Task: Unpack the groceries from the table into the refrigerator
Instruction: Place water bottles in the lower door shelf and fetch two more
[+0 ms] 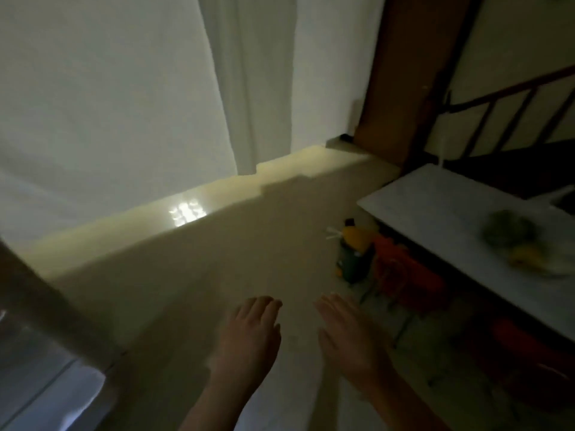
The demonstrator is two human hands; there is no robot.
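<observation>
Left hand (249, 331) and right hand (348, 334): held at 6 o'clock, fingers straight, nothing carried. Desk (435, 206): seen at 3 o'clock, bearing blurred bagged groceries (522, 244).

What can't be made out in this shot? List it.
- Groceries on the white table, head view: motion blur; green and yellow lumps in clear plastic, kinds unreadable.
- Things under the table: dim and blurred; orange, red, yellow and green shapes only.
- Refrigerator, lower left: cut by the frame edge; door state unclear.
- Left hand and right hand: both empty; forearms cut off below.
</observation>
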